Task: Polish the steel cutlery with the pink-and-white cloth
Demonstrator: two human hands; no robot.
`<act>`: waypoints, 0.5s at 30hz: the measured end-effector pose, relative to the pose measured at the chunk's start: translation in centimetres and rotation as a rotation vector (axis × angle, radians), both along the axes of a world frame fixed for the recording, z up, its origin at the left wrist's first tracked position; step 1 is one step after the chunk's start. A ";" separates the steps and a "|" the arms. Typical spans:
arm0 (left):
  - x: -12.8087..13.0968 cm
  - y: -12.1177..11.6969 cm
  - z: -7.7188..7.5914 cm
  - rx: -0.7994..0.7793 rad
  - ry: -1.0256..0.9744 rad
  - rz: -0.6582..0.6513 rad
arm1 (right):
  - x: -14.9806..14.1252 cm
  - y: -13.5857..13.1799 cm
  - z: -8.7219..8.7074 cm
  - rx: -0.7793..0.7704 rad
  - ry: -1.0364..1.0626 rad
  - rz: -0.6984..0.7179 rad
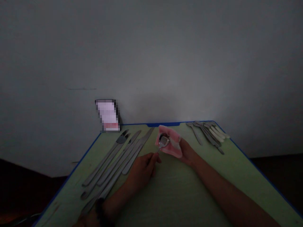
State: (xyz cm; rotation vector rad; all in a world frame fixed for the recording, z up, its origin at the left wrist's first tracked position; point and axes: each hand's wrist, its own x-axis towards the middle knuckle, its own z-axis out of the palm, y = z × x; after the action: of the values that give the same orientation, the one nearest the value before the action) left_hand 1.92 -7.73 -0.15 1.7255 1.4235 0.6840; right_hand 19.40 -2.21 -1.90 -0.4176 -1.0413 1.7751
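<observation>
A shiny metal spoon (164, 141) is held up above the middle of the table, bowl end away from me. My left hand (146, 165) pinches its handle, fingers closed. My right hand (186, 152) grips a pink and white cloth (174, 141), which lies behind and around the spoon's bowl. The cloth hides most of the right fingers. Left of my left hand, several table knives (118, 162) lie side by side, slanting away from me. Beyond my right hand at the far right lies a bunch of spoons or forks (208, 134), some with white handles.
The light green table (180, 195) has a blue edge and its far side meets a grey wall (151, 63). A phone-like device (107, 115), its screen blurred out, leans at the far left corner. The room is dim.
</observation>
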 end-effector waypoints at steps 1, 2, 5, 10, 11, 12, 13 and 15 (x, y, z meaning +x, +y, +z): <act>0.0 0.0 0.0 0.006 0.013 -0.002 | 0.0 0.0 -0.2 0.003 -0.030 -0.044; 0.0 0.0 0.1 0.005 0.027 -0.005 | 0.0 0.0 -0.4 0.005 -0.061 -0.089; 0.0 0.1 0.2 -0.019 0.070 -0.027 | 0.0 0.3 -1.0 0.007 -0.155 -0.158; 0.0 0.1 -0.1 0.004 0.111 -0.085 | -0.3 0.3 -1.2 0.134 -0.446 -0.282; 0.0 0.1 -0.2 0.013 0.112 -0.087 | -0.4 0.3 -1.1 0.169 -0.492 -0.300; -0.1 0.1 -0.2 0.017 0.112 -0.088 | -0.5 0.2 -1.0 0.197 -0.524 -0.307; -0.1 0.1 -0.3 0.016 0.107 -0.091 | -0.6 0.1 -1.0 0.216 -0.543 -0.313; -0.1 0.1 -0.3 0.018 0.092 -0.104 | -0.8 0.0 -1.1 0.230 -0.566 -0.349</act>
State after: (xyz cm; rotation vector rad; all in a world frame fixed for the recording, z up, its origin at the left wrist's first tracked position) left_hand 1.82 -7.63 -0.46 1.8518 1.3826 0.5688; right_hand 18.64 -2.23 -2.97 -0.9287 -1.4435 1.2298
